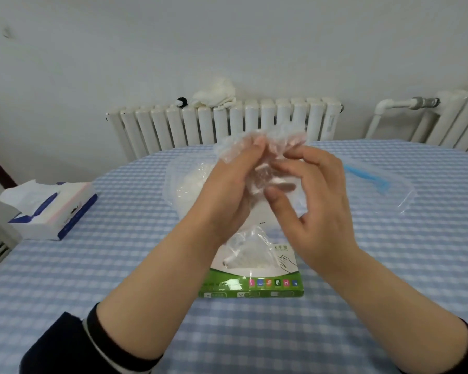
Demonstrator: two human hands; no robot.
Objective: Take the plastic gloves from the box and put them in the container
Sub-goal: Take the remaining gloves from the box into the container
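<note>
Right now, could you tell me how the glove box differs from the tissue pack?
The glove box is green and white, lying near the person below the hands; the tissue pack is blue and white, at the table's left edge. Clear plastic pokes from the glove box; white paper from the tissue pack. Both rest flat on the checked cloth.

Both hands are raised above the bench [92, 279], which carries a blue-and-white checked cloth. The left hand [227, 190] and right hand [316, 195] together pinch a crumpled clear plastic glove [265, 155]. Below them lies the green-and-white glove box [254, 282], more film protruding from its top. A clear container [184, 184] stands behind the box. A tissue pack [52, 209] lies at the left.
</note>
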